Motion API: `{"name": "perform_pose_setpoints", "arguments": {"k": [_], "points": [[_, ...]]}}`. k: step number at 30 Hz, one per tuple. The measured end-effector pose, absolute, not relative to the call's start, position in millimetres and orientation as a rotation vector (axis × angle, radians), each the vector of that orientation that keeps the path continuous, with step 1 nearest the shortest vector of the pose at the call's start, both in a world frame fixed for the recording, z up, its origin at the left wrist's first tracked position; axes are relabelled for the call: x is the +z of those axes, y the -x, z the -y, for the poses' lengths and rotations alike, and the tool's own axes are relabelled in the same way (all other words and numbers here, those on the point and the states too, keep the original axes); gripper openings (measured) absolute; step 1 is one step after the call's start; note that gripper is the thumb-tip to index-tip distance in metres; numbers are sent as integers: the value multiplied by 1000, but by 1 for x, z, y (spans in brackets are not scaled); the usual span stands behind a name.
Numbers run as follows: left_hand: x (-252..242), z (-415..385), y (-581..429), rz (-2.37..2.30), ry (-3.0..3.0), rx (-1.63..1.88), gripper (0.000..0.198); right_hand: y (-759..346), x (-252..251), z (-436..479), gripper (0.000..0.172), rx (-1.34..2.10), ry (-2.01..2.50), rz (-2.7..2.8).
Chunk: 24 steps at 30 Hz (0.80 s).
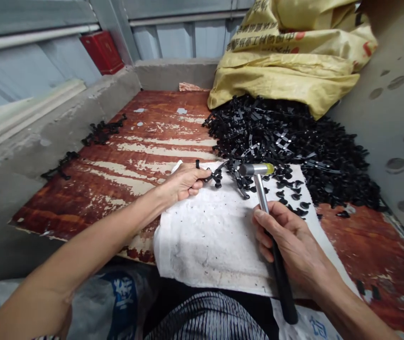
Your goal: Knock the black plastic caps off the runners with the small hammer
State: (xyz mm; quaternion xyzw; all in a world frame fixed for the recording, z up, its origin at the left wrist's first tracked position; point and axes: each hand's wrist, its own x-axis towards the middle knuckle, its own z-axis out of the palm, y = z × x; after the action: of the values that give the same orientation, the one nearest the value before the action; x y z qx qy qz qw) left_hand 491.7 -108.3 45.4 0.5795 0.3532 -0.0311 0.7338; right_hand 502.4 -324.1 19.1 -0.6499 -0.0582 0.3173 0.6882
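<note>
My left hand [186, 181] pinches a small black jointed plastic part [216, 176] over the far edge of a white cloth [205, 236]. In my right hand [283, 226] is a mallet [261, 193], its black grip pointing back toward me. The mallet's head has a dark face on the left and a yellow face on the right, and is raised near the loose parts. Small black knob-like pieces [296, 196] lie scattered on the cloth's right side. Just behind the mallet, a large heap of black jointed parts [276, 134] spreads over the table.
A yellow woven sack [287, 71] lies over the back of the heap. The worn red-brown table [116, 182] meets a concrete ledge [106, 94] on the left. Black parts [104, 131] sit along that edge. A red box [103, 52] stands in the corner; a pale panel [393, 123] borders the right.
</note>
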Motion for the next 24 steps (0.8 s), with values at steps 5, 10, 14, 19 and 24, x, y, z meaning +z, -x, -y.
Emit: {"name": "perform_pose_setpoints", "arguments": {"k": [5,10,14,19,24], "points": [[41,107,-497,-758,-1305,-63,25,-500,16,326,36,691,1348,56],[41,109,-501,-776,-1353,-70,24,-502,14,329,35,696,1319,57],[43,110,-501,-763,-1375,-87,22,-501,14,329,35,692,1310,59],[41,109,-502,-777,-1398,-73,23,-501,15,329,35,700,1293,61],[35,105,-503,-744,-1395,-71,21,-501,15,329,35,702,1298,59]]}}
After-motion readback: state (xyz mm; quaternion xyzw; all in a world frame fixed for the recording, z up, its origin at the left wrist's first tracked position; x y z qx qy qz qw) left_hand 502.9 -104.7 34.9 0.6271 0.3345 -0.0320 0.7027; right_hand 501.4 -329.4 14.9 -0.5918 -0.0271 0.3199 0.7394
